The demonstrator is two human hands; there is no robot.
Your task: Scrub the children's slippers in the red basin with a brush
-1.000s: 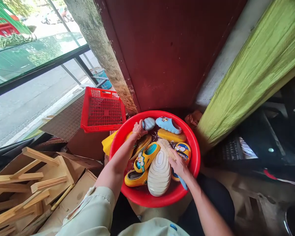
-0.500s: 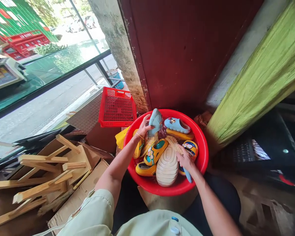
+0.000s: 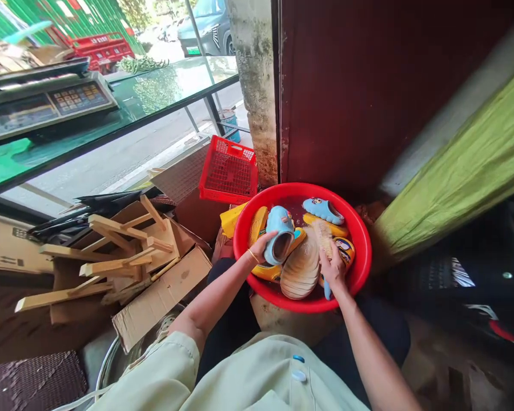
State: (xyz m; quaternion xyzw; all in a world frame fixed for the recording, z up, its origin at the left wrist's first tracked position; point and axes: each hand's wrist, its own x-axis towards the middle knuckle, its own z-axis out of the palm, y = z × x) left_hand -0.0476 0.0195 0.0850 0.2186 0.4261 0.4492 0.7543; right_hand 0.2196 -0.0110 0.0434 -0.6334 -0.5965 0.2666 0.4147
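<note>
Red basin (image 3: 365, 257) below, blue clog (image 3: 279, 220) seemingly within left fingers (image 3: 268, 236).

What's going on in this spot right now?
A person is at a red tub of shoes. The left hand holds a blue shoe above the others, its opening facing the person. The right hand holds a brush beside a pale sole. Another blue shoe and several yellow ones lie in the tub.
</note>
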